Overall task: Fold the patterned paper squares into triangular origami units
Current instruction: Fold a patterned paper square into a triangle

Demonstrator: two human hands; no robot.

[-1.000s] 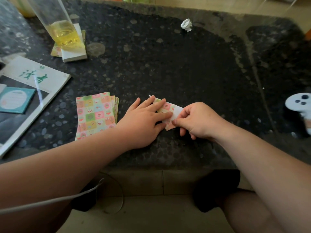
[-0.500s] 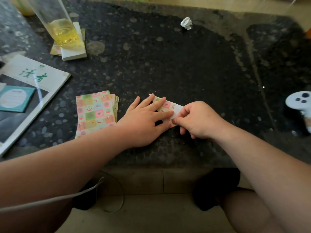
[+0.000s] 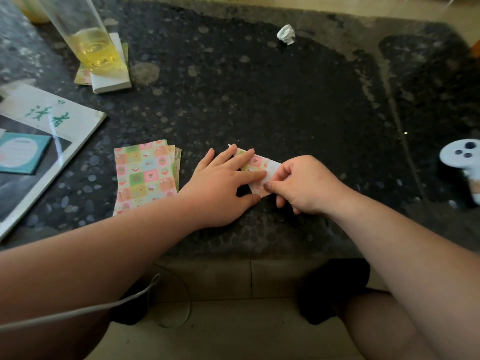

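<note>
A partly folded patterned paper piece (image 3: pixel 255 165) lies on the dark speckled table (image 3: pixel 259 100), with its white underside showing at the right end. My left hand (image 3: pixel 223 183) lies flat on the paper's left part, fingers straight, pressing it down. My right hand (image 3: pixel 298 183) pinches the paper's right edge between thumb and forefinger, the other fingers curled under. A stack of several patterned paper squares (image 3: pixel 145 175) lies just left of my left hand.
A tall glass with yellow liquid (image 3: pixel 91 45) stands on a white pad (image 3: pixel 111 79) at the back left. A magazine (image 3: pixel 39 141) lies at the left edge. A crumpled white paper ball (image 3: pixel 286 34) sits at the back. A white game controller (image 3: pixel 459 157) lies at the right.
My right thumb and forefinger have shifted slightly left along the paper's right edge, folding it in. My left hand stays pressed on the paper.
</note>
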